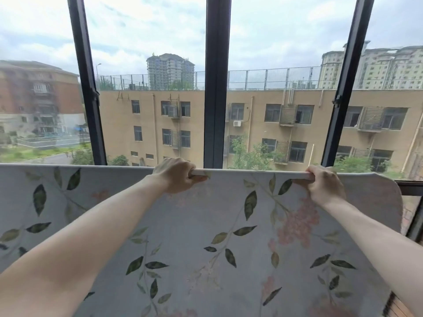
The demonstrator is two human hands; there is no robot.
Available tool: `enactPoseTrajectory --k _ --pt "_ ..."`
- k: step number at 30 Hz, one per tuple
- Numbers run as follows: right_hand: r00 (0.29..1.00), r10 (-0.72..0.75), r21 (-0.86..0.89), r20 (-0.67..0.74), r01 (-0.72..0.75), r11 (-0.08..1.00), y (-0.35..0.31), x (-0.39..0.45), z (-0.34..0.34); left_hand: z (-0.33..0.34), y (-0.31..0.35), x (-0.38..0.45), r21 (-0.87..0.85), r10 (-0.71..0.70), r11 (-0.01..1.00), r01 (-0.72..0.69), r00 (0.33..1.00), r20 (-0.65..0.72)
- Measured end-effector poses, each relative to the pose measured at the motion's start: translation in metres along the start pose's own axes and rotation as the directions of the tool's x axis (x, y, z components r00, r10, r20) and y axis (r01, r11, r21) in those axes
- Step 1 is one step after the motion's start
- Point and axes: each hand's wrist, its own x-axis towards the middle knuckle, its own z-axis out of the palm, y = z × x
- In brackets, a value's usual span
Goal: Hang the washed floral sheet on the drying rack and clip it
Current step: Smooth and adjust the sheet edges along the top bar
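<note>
- Floral sheet (pixel 206 225) draped over the drying rack bar (pixel 251 173), hanging down toward the camera; far side hidden behind the fold, so the balance of cloth front to back cannot be judged.
- Left hand (pixel 176 175) wrapped over the top fold, fingers (pixel 196 178) clamped on sheet and bar together.
- Right hand (pixel 325 184) near the rack's right end, fingers closed around the same fold.
- No clips visible anywhere; clipping not yet done.
- Risk 1: letting go of both hands before clipping, with damp cloth sliding off toward its heavier side.
- Risk 2: right corner of the sheet (pixel 389 184) curling past the bar's end, likely to sag or slip off.
- Risk 3: open window (pixel 217 88) just beyond the rack; a gust could lift an unclipped edge.
- Risk 4: uneven tugging bunching the cloth, slowing drying.
</note>
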Motion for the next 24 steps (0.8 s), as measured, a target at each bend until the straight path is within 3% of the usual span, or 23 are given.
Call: enactPoseTrajectory --k 8,14,24 --pt "0.999 0.017 0.018 -0.039 -0.016 1.000 0.002 -0.004 0.004 0.002 -0.002 0.003 -0.016 -0.008 1.000 0.008 1.000 0.001" --pt "0.999 0.016 0.022 0.045 -0.017 1.000 0.004 -0.009 -0.001 0.002 -0.009 -0.006 -0.028 -0.002 1.000 0.001 0.999 -0.034" --pt "0.999 0.008 0.069 0.053 -0.012 0.998 -0.038 -0.102 -0.023 0.002 0.011 -0.043 -0.189 0.028 0.980 -0.058 0.987 -0.158"
